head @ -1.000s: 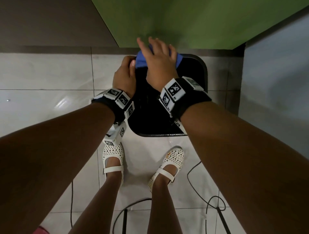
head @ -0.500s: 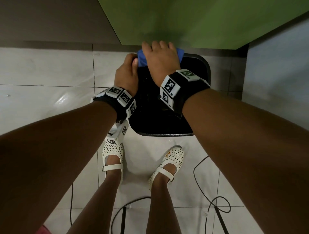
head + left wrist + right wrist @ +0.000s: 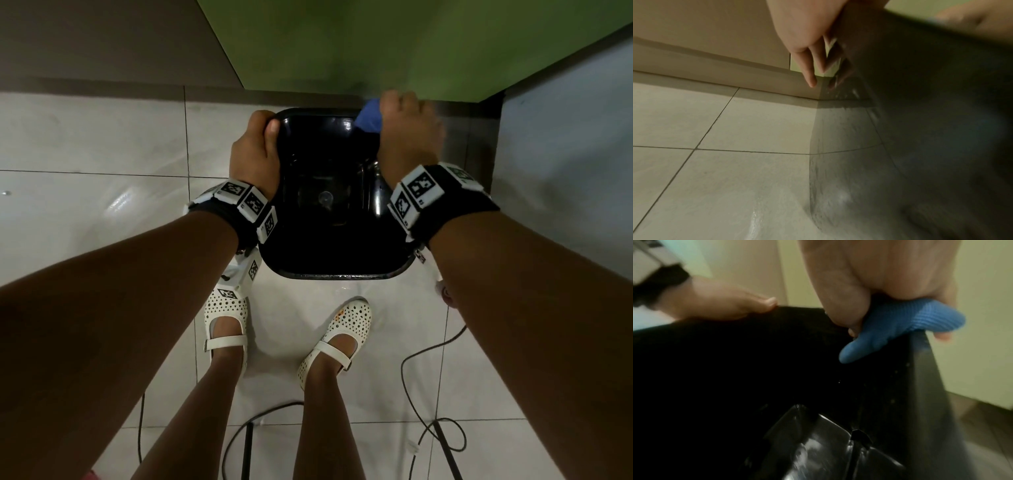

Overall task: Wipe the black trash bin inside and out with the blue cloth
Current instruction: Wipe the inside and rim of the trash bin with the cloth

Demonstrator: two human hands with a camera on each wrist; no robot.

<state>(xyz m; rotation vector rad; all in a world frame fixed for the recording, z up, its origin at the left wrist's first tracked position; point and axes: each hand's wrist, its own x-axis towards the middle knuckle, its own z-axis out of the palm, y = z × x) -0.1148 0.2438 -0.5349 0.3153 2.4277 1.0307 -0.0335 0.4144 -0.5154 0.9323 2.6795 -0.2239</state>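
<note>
Tiled floor [image 3: 102,137] | left hand [image 3: 255,154] grips bin [image 3: 335,270] rim | right hand [image 3: 869,280] – wrist view – pinches cloth [image 3: 900,324]

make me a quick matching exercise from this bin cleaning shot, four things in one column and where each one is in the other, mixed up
Things:
1. blue cloth
2. left hand
3. white shoes
4. black cables

Places:
A. gripping the bin's left rim
B. on the tiles on the near side of the black trash bin
C. trailing over the floor around the feet
D. held by the right hand on the bin's far right corner

Pairs: 1-D, 2-A, 3-B, 4-C
</note>
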